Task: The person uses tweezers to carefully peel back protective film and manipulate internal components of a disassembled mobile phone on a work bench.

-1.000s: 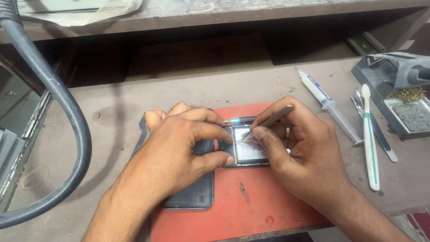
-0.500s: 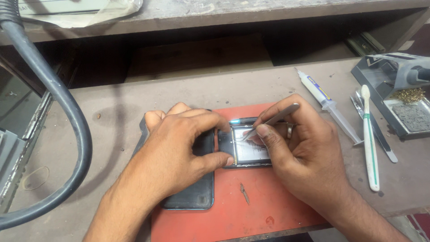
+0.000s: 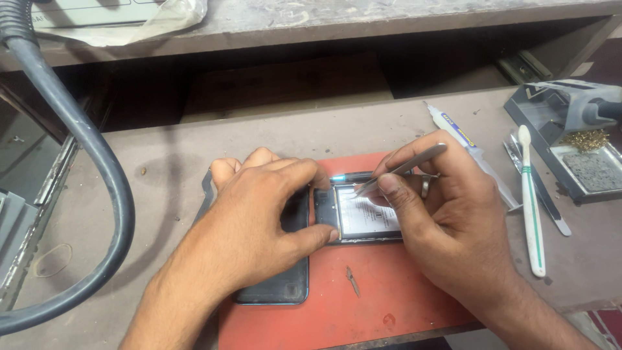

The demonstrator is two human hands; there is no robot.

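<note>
A toothbrush (image 3: pixel 531 201) lies at three o'clock; a syringe (image 3: pixel 470 152) beside it. A hose (image 3: pixel 97 162) curves at nine o'clock; a solder stand (image 3: pixel 570 139) sits at two.

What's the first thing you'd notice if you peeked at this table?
Two hands meet over an opened phone on a red mat in the middle of the bench. The left hand steadies the phone, while the right hand pinches metal tweezers pointed into its insides. A thick grey hose curves down the left side, and a white toothbrush lies to the right.
</note>
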